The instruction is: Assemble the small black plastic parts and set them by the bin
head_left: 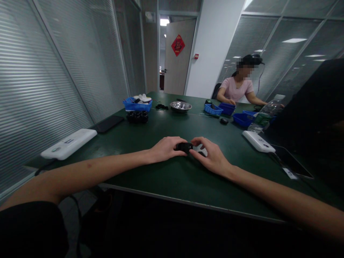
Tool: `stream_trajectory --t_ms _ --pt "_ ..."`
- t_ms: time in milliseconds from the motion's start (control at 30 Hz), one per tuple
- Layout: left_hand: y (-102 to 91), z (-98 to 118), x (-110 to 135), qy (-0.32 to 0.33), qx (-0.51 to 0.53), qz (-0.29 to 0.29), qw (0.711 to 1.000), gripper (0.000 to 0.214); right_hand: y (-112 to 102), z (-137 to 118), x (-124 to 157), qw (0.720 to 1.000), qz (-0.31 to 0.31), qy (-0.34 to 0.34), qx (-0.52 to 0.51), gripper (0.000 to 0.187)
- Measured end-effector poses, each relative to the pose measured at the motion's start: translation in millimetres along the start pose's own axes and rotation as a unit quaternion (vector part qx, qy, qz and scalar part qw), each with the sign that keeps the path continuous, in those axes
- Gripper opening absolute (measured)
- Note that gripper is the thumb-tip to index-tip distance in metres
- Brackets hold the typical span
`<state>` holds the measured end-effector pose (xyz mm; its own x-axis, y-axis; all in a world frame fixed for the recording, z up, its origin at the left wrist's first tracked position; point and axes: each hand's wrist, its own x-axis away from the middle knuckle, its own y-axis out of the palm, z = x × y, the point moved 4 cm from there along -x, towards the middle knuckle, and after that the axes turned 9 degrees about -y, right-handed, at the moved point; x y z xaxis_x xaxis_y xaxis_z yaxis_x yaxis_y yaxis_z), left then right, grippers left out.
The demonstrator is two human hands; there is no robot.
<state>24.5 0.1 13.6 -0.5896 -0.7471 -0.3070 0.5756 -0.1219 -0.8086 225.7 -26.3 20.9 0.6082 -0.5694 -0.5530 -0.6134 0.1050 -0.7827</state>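
Both my hands rest on the dark green table [172, 179] near its front edge. My left hand [166, 148] is curled with its fingers pinched round a small black part [184, 146]. My right hand [212, 156] meets it from the right; its fingers are bent and touch the same black part, with something small and pale [202, 151] partly hidden under them.
A white power bank [68, 143] and a black phone [109, 123] lie left. Behind are a blue bin [137, 104], black parts [137, 116], a metal bowl [181, 106] and more blue bins [227, 109]. A bottle [264, 116], white device [258, 141] and phone [291, 163] lie right. A person [238, 87] sits opposite.
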Motion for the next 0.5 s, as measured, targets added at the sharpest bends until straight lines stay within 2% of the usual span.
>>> stream_trajectory --t_ms 67,233,400,500 --pt "0.2 0 0 0.001 -0.004 0.003 1.000 0.045 1 0 0 1.000 -0.007 0.001 -0.001 0.022" --pt "0.0 0 0 -0.002 -0.011 0.006 1.000 0.046 0 -8 -1 0.998 -0.018 -0.061 0.008 0.025" --pt "-0.4 1 0 -0.001 0.000 0.003 1.000 0.044 1 0 -1 1.000 -0.011 0.014 0.012 0.022" --pt "-0.8 2 0 0.001 -0.003 0.005 1.000 0.045 3 2 0 1.000 -0.029 0.011 -0.003 0.021"
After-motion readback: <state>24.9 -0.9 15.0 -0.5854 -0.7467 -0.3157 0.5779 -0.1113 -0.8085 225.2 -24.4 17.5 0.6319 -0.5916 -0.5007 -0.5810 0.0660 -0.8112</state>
